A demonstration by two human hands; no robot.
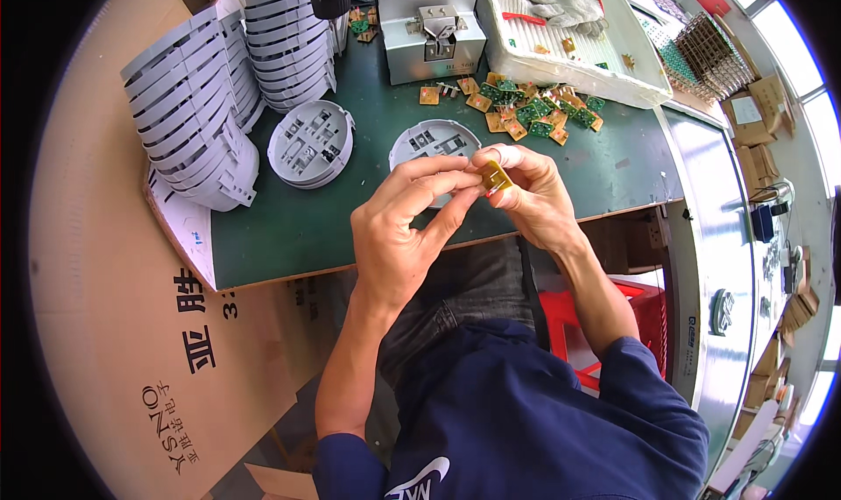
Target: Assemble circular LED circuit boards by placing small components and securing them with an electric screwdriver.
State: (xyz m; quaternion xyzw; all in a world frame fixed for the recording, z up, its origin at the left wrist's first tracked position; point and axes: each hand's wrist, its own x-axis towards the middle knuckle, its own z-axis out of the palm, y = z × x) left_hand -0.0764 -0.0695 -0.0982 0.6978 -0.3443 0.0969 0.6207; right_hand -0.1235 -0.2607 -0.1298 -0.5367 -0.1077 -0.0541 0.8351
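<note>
Surroundings of the workplace: a printed brown cardboard sheet [105, 237] lay at left; grey knitted gloves [565, 0] rested in a white tray [604, 84]; 1 red plastic stool [646, 318] stood near the green bench [622, 167]; cardboard boxes [775, 101] lined the right, beside bright windows [781, 37]

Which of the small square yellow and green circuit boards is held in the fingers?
The yellow-brown board in the right hand, close by the left hand; the loose boards lie on the green tabletop or in the white plastic tray.
</note>
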